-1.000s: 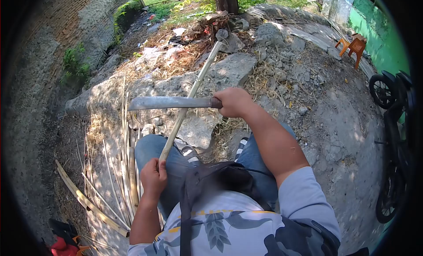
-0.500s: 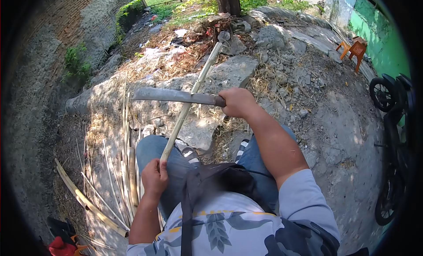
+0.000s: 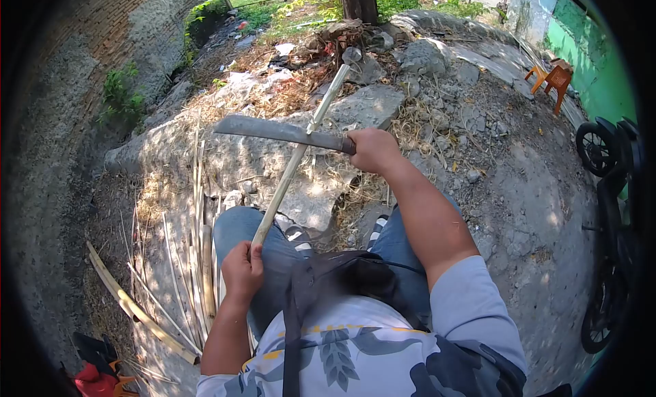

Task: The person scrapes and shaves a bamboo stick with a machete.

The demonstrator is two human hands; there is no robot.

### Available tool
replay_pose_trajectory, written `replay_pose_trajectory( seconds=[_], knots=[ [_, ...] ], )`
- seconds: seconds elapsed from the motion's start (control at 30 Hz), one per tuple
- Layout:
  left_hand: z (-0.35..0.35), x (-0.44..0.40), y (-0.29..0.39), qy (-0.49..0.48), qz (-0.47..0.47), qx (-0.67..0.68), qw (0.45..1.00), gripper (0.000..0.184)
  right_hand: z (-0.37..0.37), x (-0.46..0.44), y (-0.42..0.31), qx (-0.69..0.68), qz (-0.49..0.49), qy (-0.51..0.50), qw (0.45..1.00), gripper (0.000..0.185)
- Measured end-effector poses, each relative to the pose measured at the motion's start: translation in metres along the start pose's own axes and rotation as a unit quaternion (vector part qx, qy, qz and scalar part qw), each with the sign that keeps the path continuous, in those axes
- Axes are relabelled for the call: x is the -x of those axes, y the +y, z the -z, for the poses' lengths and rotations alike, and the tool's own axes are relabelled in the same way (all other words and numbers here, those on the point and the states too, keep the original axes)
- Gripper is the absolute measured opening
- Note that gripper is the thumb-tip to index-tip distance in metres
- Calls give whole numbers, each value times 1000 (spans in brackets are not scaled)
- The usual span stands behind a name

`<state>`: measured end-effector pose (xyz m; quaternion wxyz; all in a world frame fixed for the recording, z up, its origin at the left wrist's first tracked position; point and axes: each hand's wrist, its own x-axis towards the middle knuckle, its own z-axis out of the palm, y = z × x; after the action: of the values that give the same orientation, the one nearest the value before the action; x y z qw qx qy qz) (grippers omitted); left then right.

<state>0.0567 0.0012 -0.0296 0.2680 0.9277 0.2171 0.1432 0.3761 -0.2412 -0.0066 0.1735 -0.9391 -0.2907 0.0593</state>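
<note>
Steel machete (image 3: 283, 132) across pale strip (image 3: 295, 161); right fingers (image 3: 372, 151) curled round handle; left fingers (image 3: 243, 268) closed on strip's near end.

Can't read any text, label, brand, number or sign anywhere in frame. Can make out only yellow marks (image 3: 328, 328) across upper front of shirt (image 3: 376, 356), lower middle of frame; foreshortened and partly lost in folds, too unclear to read as letters or to tie to any brand.
</note>
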Motion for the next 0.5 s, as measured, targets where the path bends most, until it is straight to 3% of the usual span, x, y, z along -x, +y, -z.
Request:
replay_pose_trajectory(
  seconds=[0.13, 0.37, 0.47, 0.5],
  knots=[
    [-1, 0, -1, 18, -36, -21, 999, 27, -3, 3, 7, 16, 33, 28, 999, 19],
    [-2, 2, 0, 18, -27, -24, 999, 27, -9, 21, -42, 55, 144, -76, 985, 20],
    [-2, 3, -2, 20, -38, -34, 998, 27, -25, 20, -47, 60, 233, -24, 970, 14],
    [-1, 5, -3, 22, -42, -36, 998, 27, -24, 17, -42, 54, 199, -11, 978, 15]
  ],
)
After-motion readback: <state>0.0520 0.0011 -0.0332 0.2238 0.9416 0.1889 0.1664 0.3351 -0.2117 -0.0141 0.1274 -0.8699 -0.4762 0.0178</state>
